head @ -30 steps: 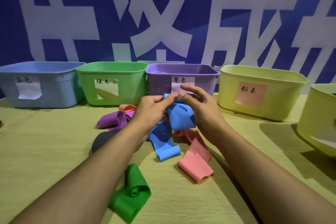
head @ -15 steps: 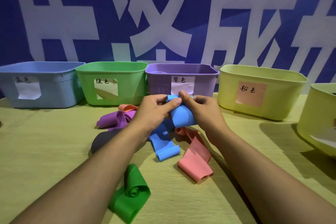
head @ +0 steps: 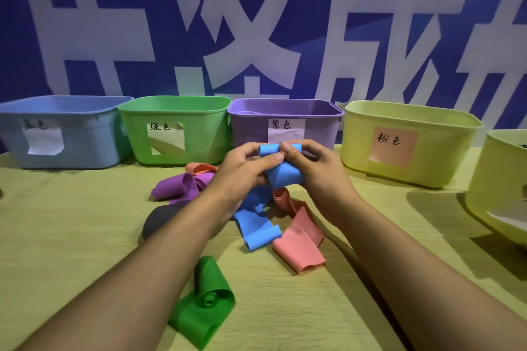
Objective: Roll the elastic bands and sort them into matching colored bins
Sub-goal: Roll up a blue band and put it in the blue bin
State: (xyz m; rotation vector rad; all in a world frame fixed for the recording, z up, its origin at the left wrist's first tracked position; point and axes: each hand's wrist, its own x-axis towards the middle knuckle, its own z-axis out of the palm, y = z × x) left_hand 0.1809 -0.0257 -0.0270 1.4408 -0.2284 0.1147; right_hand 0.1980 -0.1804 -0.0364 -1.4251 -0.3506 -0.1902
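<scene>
Blue band (head: 281, 172) now rolled tighter, both hands (head: 285, 171) still pinching it.

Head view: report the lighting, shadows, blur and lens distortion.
Head view: even, soft light; the yellow bin casts a shadow on the table to its right; wide-angle bending at the edges; both hands and the blue band sharp; the blue bin label washed out, unreadable.

I see the blue band (head: 281, 172) at frame centre, its upper end rolled into a tube, its tail trailing down onto the table. Purple band (head: 182, 186), pink band (head: 299, 239) and green band (head: 204, 303) lie loose below the bins; the dark one (head: 159, 218) looks black, I think.
</scene>
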